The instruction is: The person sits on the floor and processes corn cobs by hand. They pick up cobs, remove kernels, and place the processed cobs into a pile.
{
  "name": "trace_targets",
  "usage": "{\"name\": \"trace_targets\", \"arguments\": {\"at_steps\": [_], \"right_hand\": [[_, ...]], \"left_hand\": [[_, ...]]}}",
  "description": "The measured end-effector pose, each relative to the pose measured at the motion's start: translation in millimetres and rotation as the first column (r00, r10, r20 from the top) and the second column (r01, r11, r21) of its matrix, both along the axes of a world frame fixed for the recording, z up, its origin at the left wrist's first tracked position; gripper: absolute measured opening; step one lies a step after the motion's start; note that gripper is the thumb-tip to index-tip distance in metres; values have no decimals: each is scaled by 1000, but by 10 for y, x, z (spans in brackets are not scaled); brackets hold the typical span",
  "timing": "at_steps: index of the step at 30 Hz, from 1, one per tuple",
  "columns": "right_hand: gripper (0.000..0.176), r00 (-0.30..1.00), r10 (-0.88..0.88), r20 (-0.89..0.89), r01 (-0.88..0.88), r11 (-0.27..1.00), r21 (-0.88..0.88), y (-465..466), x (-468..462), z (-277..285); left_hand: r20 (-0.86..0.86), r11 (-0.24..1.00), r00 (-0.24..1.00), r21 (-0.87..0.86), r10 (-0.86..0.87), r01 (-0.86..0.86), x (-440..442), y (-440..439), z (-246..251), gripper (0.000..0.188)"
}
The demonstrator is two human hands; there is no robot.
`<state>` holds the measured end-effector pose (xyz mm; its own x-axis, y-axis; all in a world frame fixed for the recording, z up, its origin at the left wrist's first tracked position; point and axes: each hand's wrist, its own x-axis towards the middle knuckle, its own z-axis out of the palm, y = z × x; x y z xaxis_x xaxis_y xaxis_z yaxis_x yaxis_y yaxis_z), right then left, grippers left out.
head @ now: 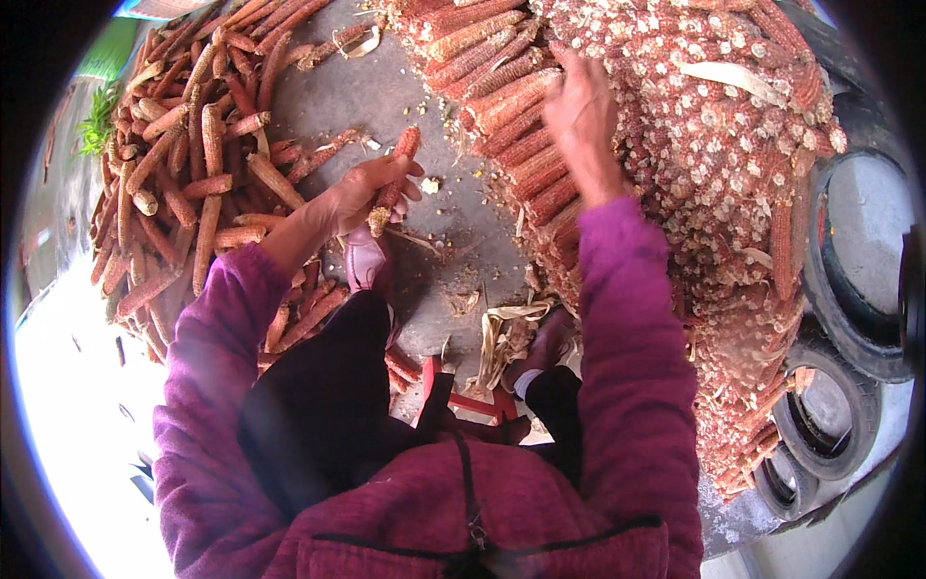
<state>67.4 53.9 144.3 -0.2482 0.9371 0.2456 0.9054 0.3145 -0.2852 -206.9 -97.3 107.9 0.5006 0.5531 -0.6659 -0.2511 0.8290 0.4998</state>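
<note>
My left hand (372,189) is closed around a bare reddish corncob (396,181), held tilted above the concrete floor. My right hand (584,119) is at the edge of a large stack of corncobs (532,177), knuckles up and slightly blurred. The end of a pale corncob (510,101) in the top row meets its thumb side. Whether those fingers grip a cob is hidden. Along this edge the cobs lie side by side in a row; behind them many cob ends face up.
A loose heap of corncobs (195,145) lies to the left. Dry husks (499,326) lie by my right shoe (546,344), and kernels are scattered over the concrete floor (463,239). Several tyres (825,412) line the stack's right side. A red frame (470,404) is between my legs.
</note>
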Motion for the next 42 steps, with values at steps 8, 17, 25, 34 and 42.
{"name": "trace_targets", "arguments": {"at_steps": [8, 17, 25, 34, 42], "right_hand": [[31, 745, -104, -659, -226, 891, -395, -1489, -795, -40], [20, 791, 40, -611, -157, 978, -140, -1301, -434, 190], [29, 785, -275, 556, 375, 924, -72, -803, 1172, 400], [28, 707, -130, 696, 315, 938, -145, -691, 1342, 70], [57, 822, -94, 561, 284, 923, -261, -708, 1521, -269]], "left_hand": [[295, 941, 904, 46, 309, -336, 303, 55, 126, 52], [231, 939, 933, 141, 277, -314, 599, 9, 382, 62], [-63, 999, 998, 44, 14, -11, 284, -58, 82, 49], [-119, 994, 988, 29, -98, 102, 324, -90, 55, 36], [-208, 999, 978, -43, -30, 21, 169, -159, -226, 21]]}}
